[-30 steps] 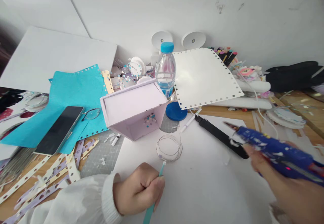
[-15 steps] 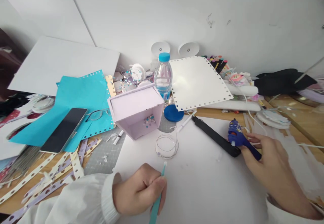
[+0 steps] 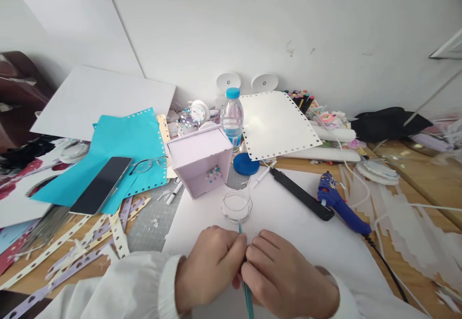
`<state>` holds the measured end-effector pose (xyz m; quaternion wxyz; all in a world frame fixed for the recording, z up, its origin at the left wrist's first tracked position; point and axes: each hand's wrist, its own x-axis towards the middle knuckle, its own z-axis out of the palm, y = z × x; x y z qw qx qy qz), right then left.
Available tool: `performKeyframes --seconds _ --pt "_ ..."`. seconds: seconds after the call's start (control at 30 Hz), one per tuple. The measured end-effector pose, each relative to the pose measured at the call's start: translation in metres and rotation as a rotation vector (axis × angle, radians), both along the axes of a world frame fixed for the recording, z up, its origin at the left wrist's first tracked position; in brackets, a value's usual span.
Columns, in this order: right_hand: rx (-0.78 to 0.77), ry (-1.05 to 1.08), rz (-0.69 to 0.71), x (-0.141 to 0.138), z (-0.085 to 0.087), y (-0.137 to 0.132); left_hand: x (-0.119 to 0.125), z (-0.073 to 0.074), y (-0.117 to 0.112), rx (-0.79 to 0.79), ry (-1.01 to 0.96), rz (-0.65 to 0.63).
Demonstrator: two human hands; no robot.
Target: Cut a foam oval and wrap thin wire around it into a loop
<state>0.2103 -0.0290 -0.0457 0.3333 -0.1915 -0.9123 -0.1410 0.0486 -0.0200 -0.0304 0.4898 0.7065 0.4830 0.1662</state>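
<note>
Low in the middle, my left hand is closed on teal tweezers. Their tip reaches the near edge of a thin wire ring lying on white paper; the small white piece at the tip is hard to make out now. My right hand is closed with curled fingers against the tweezers, touching my left hand; its thumb is hidden. Off to the right lies a blue hot glue gun, out of both hands. Just behind the ring stands an open lilac box with small beads inside.
A water bottle and a blue lid are behind the ring. A black stick-like tool lies on the right side of the paper. At left are a phone, glasses, turquoise sheets and punched paper strips.
My right hand has let go of the glue gun and moved left to the tweezers. My left hand has moved slightly right, bringing the tweezers' tip to the wire ring.
</note>
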Motion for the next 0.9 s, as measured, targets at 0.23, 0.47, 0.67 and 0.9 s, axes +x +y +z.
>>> performKeyframes --seconds 0.23,0.47,0.67,0.9 --pt "-0.004 0.168 0.031 0.009 -0.002 0.006 -0.010 0.015 0.008 0.133 0.017 -0.121" --pt "-0.676 0.787 0.061 0.024 -0.023 0.001 -0.038 0.001 0.049 0.881 -0.078 -0.209" --pt "-0.803 0.959 0.005 0.014 -0.029 -0.003 -0.045 -0.031 0.066 0.778 0.054 -0.371" --pt "-0.916 0.923 -0.103 0.011 -0.026 -0.006 -0.047 -0.037 0.065 0.736 0.031 -0.314"
